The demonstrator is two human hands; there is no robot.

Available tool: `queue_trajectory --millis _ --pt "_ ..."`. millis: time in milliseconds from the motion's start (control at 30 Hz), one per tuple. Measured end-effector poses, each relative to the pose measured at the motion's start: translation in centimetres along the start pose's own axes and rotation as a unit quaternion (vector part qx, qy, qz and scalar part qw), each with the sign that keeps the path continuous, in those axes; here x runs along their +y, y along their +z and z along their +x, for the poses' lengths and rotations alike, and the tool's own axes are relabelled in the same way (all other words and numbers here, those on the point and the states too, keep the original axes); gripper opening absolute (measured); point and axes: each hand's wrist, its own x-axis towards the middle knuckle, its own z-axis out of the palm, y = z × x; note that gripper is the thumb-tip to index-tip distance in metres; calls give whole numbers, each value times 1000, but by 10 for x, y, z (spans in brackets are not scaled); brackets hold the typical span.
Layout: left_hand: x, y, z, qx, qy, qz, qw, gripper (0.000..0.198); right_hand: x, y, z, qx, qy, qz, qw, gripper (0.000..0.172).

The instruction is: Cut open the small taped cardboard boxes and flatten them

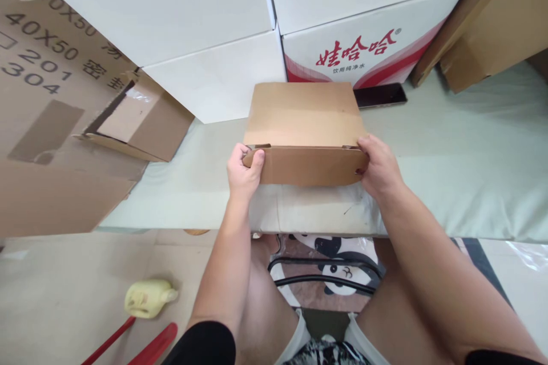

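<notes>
A small brown cardboard box (303,117) lies on the pale green table (462,165) in front of me, its front flap folded down. My left hand (242,174) pinches the flap's left end, thumb on the front and fingers behind. My right hand (379,168) grips the flap's right end the same way. Both hands are closed on the cardboard.
Large white cartons (205,40) and one with red lettering (363,51) stand behind the box. A dark phone (380,94) lies at the box's right. Brown cartons (55,102) lean at the left and at the far right (492,23). A yellow jug (148,298) and red handles (141,345) are on the floor.
</notes>
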Motion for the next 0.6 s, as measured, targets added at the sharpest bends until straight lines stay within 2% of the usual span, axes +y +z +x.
queue_trajectory --millis 100,200,267,333,400,467,533,600 --pt "1 -4 0 -39 -59 -98 993 57 -1 -2 0 -10 12 -2 1000 32" --pt "-3 -11 5 -99 -181 -222 953 56 -4 -8 1 -29 19 -5 999 32" --pt "-8 -14 12 -63 -219 -246 942 45 -7 -12 1 -42 28 -1 999 31" --pt "-11 -15 19 12 -211 -226 951 29 -11 -13 0 -60 45 10 997 31" --pt "-10 -13 21 45 -197 -190 961 21 -15 -13 -2 -84 69 20 994 33" --pt "-4 -10 12 10 -236 -183 954 28 -18 -10 -6 -113 97 22 989 35" --pt "3 -9 -7 -56 -325 -203 922 28 -20 -9 -9 -142 128 22 981 38" --pt "10 -9 -30 -86 -377 -209 898 34 -21 -9 -12 -168 160 24 972 42"
